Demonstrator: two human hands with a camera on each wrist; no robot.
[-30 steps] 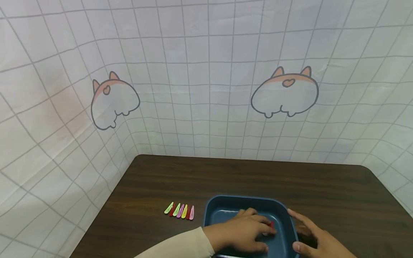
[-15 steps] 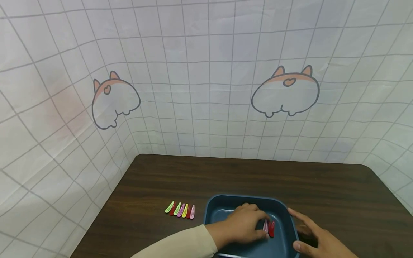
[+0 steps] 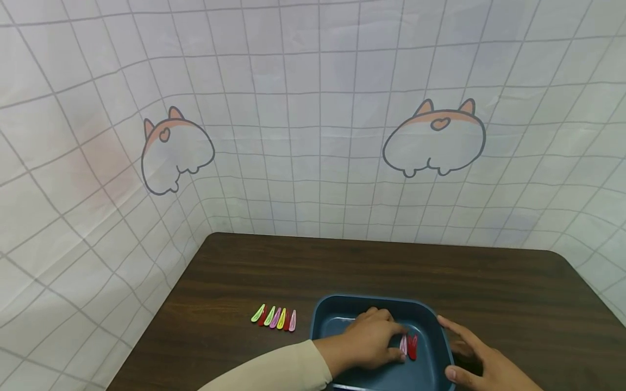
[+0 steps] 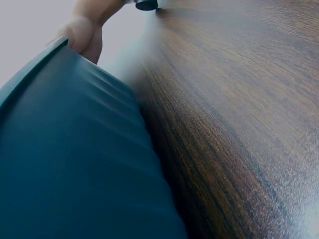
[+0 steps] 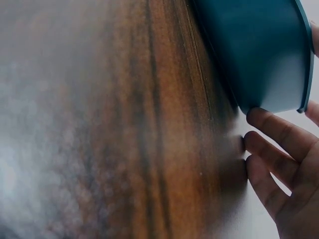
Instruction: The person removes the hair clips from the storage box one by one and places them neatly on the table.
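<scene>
My left hand (image 3: 369, 339) reaches into a dark blue tray (image 3: 337, 298), its thumb and index finger pinching a pink hair clip (image 3: 403, 345) at its two ends. Beside that clip, to the right, a red hair clip (image 3: 412, 348) lies on the tray floor. My right hand (image 3: 489, 364) is at the tray's right side, with index finger and thumb at the rim. In the right wrist view, the outstretched fingers (image 5: 279, 132) of this hand rest against the tray's outer wall and the table. The left wrist view shows mostly the tray's outer wall (image 4: 84, 144).
Left of the tray, several hair clips (image 3: 274, 318) in green, red, purple, yellow and pink lie in a slanted row on the dark wooden table (image 3: 235, 271). A white grid-patterned curtain (image 3: 313, 163) hangs behind and along the sides.
My left hand has drawn back slightly to the left inside the tray, uncovering the pink and red clips; its fingers have closed on the pink one. The right hand stays put.
</scene>
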